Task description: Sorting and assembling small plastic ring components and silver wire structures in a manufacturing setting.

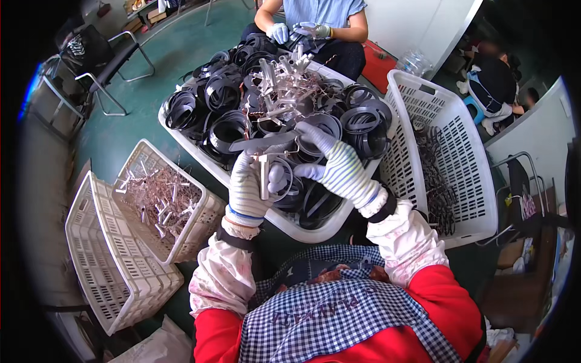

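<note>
My left hand [249,187], in a striped knit glove, is closed on a small silver metal tube [264,178] with a crosspiece at its top. A flat dark strip [263,143] runs above that hand toward my right fingertips, and a strip loop hangs beside the tube. My right hand [345,169], gloved alike, has its thumb and index finger apart; the index fingertip is close to the strip's end, and whether it touches cannot be made out. Beneath both hands is a white tub [330,233] holding coiled black strips [224,130] and a heap of silver tubes with copper-coloured wires [290,88].
At left, a white basket [212,212] of wired metal pieces leans by another slatted basket [91,266]. A tall white basket [469,199] with dark strips stands right. Across the tub a gloved person [324,18] handles strips. A black chair [112,60] stands far left.
</note>
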`<state>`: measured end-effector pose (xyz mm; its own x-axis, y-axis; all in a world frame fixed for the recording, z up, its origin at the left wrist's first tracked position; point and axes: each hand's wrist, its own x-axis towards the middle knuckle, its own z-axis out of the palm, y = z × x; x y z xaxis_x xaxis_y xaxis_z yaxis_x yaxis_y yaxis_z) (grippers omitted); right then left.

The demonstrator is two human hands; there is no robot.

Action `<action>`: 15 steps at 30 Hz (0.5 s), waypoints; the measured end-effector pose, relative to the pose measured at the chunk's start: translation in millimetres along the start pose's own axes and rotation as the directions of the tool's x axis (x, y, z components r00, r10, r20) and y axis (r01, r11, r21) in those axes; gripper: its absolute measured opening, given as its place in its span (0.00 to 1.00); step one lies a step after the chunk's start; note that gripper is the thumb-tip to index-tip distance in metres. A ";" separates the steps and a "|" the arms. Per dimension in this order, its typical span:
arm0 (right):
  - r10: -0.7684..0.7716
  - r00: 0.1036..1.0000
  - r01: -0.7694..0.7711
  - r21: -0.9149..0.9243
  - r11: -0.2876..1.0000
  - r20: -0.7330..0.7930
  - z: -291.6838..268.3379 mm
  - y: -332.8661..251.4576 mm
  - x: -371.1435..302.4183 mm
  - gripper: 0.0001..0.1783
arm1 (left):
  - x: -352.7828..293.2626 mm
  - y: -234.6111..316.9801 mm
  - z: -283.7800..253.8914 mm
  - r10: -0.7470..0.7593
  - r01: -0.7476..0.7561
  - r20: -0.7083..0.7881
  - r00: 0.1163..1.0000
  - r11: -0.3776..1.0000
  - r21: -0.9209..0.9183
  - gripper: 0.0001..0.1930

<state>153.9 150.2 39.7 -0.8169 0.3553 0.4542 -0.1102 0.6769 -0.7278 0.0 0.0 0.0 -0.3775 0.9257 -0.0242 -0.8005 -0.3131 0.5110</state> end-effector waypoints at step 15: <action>0.023 0.985 0.042 0.367 0.929 -0.168 36.6 9.0 28.0 0.29 | -24.4 17.1 -19.5 0.173 -0.155 -0.214 0.961 0.983 0.099 0.24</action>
<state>109.3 142.7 27.1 -0.7122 0.4740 0.5177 -0.3443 0.4069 -0.8461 -13.6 -32.1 -7.5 -0.6009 0.7905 -0.1184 -0.6822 -0.4301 0.5912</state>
